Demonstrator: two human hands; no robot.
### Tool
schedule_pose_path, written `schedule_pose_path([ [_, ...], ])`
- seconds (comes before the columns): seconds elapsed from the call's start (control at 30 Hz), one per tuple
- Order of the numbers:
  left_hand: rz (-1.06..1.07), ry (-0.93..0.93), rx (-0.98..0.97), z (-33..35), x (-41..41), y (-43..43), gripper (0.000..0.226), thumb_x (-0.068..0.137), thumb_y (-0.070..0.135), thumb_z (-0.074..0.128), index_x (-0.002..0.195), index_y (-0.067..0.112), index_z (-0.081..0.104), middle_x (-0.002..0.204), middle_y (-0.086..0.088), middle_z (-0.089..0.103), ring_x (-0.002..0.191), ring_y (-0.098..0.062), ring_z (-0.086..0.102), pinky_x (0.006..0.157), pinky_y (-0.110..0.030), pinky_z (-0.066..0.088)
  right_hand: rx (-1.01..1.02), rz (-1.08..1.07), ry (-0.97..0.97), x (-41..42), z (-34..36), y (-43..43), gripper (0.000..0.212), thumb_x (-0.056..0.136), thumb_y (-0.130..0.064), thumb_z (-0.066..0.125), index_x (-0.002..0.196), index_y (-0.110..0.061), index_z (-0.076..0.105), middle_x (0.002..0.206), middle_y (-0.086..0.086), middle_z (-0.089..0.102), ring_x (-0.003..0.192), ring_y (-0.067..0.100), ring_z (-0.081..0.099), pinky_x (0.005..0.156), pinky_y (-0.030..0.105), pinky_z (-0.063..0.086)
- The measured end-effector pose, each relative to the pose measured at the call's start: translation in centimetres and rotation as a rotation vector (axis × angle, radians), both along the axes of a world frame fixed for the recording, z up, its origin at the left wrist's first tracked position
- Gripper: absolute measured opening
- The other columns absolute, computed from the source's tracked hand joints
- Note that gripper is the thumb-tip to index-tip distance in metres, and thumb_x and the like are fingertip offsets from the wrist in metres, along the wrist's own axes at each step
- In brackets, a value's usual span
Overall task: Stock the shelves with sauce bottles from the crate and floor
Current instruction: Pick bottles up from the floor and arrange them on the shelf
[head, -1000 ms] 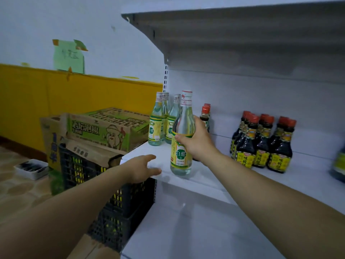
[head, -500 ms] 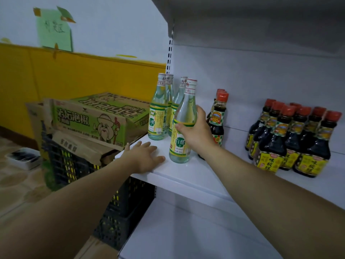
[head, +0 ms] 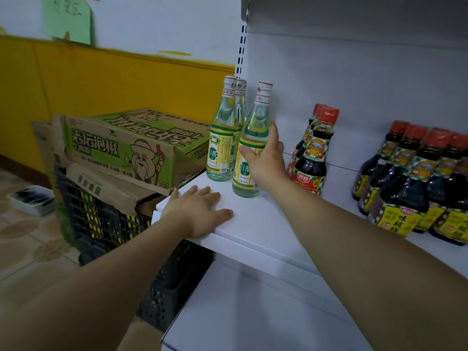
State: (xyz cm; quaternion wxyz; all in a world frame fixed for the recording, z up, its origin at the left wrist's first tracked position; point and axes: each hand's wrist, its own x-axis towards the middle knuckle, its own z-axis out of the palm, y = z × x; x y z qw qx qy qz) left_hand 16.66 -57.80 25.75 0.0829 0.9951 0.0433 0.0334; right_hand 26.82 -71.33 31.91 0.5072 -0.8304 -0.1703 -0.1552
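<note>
A clear vinegar bottle (head: 249,138) with a yellow-green label stands upright on the white shelf (head: 266,224), near its left front. My right hand (head: 268,160) is against its right side, thumb across the label and fingers nearly straight. Two more vinegar bottles (head: 220,138) stand just left and behind it. My left hand (head: 197,214) lies flat on the shelf's front left corner. A black crate (head: 101,224) stands on the floor left of the shelf.
A green cardboard carton (head: 126,145) lies on top of the crate. Dark sauce bottles with red caps (head: 314,158) stand right of my hand, and several more (head: 415,183) farther right. A lower shelf (head: 240,312) lies below; a white tray (head: 31,198) sits on the floor.
My right hand set the vinegar bottle deeper on the shelf beside the others and its fingers loosened from a full grip. My left hand slid onto the shelf corner. The view moved closer.
</note>
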Motion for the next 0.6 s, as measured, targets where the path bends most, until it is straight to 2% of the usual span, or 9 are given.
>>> schedule_pose_path([
  [0.6,0.008,-0.026,-0.024,-0.1,0.1,0.0,0.07,0.087,0.071,0.028,0.147,0.036,0.025,0.159,0.008,0.014,0.147,-0.015,0.007,0.117,-0.052,0.001,-0.003,-0.064,-0.034,3.4,-0.7,1.9,0.087,0.09,-0.043,0.062,0.153,-0.032,0.002,0.147,0.009,0.03,0.133,0.029,0.041,0.105,0.046,0.04],
])
